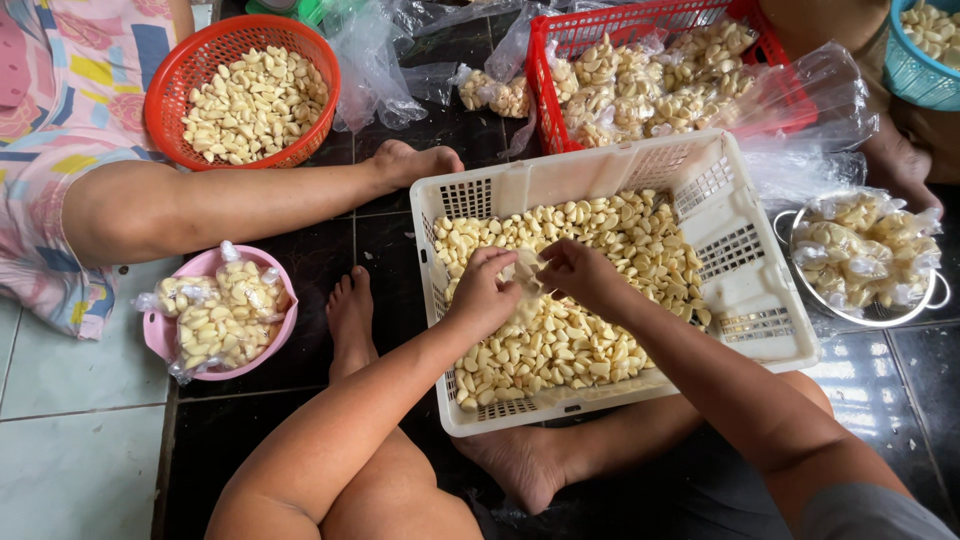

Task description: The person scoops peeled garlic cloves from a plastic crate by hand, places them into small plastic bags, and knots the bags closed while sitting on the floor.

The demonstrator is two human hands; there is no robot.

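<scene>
My left hand (483, 293) and my right hand (581, 274) meet over a white plastic crate (760, 300) filled with peeled garlic cloves (560, 345). Both hands pinch a small clear plastic bag (524, 272) between them, just above the cloves. The fingers of each hand are closed on the bag's edge. The crate rests against my crossed legs on the dark tiled floor.
Another person's leg (250, 200) stretches across the floor behind the crate. An orange round basket (160, 95) of cloves sits far left, a pink bowl (155, 335) of bagged cloves at left. A red crate (560, 40) and a metal bowl (810, 295) hold more bagged cloves; a teal basket (905, 75) stands top right.
</scene>
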